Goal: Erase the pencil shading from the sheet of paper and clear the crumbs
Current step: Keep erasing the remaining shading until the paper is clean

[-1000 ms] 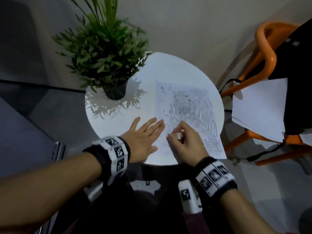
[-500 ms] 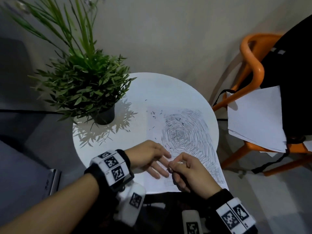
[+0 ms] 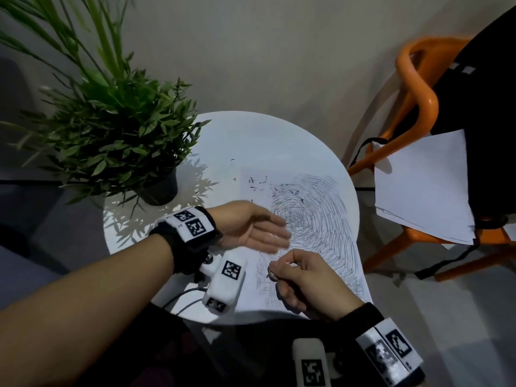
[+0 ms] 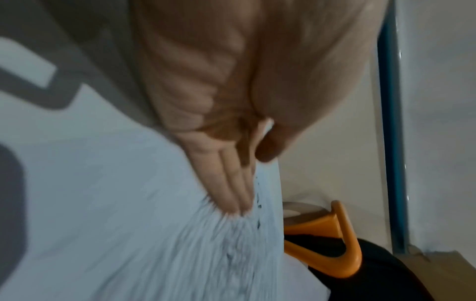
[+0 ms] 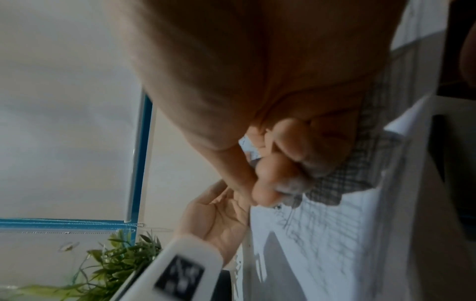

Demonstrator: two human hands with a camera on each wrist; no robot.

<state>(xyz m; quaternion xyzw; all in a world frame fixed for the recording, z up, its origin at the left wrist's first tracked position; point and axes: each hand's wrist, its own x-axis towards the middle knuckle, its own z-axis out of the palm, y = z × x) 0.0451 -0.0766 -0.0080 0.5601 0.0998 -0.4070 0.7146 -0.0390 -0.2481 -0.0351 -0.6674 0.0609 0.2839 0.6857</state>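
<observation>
From the head view, the sheet of paper [image 3: 312, 241] lay flat on the round white bench [image 3: 251, 141], its near edge reaching the bench's rim, most of it still covered in pencil shading [image 3: 315, 216]. Dark crumbs [image 3: 258, 183] were scattered over its far corner and onto the bench beyond. The left hand [image 3: 251, 227] was spread, fingers straight and blurred, edge-on low over the paper, gripping nothing. The right hand [image 3: 301, 277] was curled, pinching a small eraser [image 3: 271, 274] between thumb and fingertips above the sheet's near part. A potted plant [image 3: 111, 141] stood at the left.

In the left wrist view, the straight fingers [image 4: 229, 191] touched the paper at the edge of the shading; all of it was blurred.

In the right wrist view, the eraser [image 5: 291, 186] looked grey and smudged at its tip, just above the sheet.

I judged the paper thin and limp, likely to slide or crumple under rubbing, so it wanted a flat palm on a bare margin. The crumbs looked light enough to brush off sideways. The eraser seemed small and soft, best pinched close to its tip.
</observation>
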